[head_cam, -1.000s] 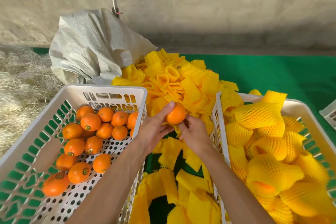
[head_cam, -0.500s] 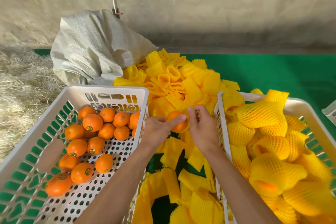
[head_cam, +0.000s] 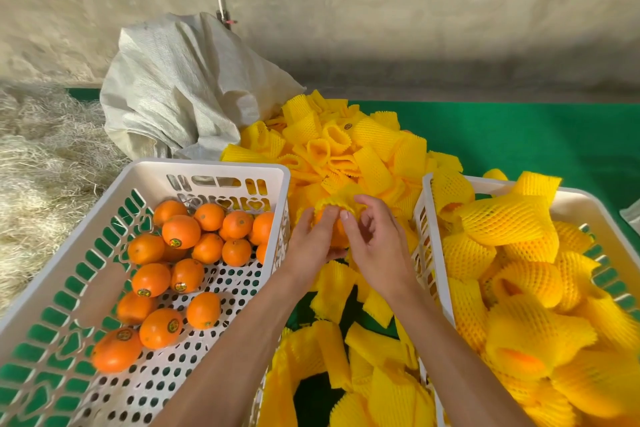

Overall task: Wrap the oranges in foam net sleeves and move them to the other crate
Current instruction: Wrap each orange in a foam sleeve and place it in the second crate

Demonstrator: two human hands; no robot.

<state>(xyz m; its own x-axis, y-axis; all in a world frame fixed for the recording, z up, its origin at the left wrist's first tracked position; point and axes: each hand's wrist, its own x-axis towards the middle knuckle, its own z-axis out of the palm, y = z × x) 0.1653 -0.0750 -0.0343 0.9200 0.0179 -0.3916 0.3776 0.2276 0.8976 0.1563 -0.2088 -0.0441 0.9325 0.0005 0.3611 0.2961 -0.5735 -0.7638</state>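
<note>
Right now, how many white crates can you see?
2: the left crate holds bare oranges, the right crate holds wrapped ones. A white corner at the far right edge may belong to a third.

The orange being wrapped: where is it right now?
Head view, centre: the orange sits between the left hand and right hand, partly inside a foam sleeve, between the two crates.

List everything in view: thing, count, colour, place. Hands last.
Left crate: one, white, at left.
Bare oranges: about eighteen, orange, in left crate.
Right crate: one, white, at right.
Wrapped oranges: many, yellow-sleeved, filling right crate.
Loose foam sleeves: a pile, yellow, between the crates.
Sack: one, white, behind left crate.
Cloth: green, underneath.
Straw: pale, far left.
Held orange: one, half sleeved, centre.
Left hand: holds it.
Right hand: pulls the sleeve.
</note>
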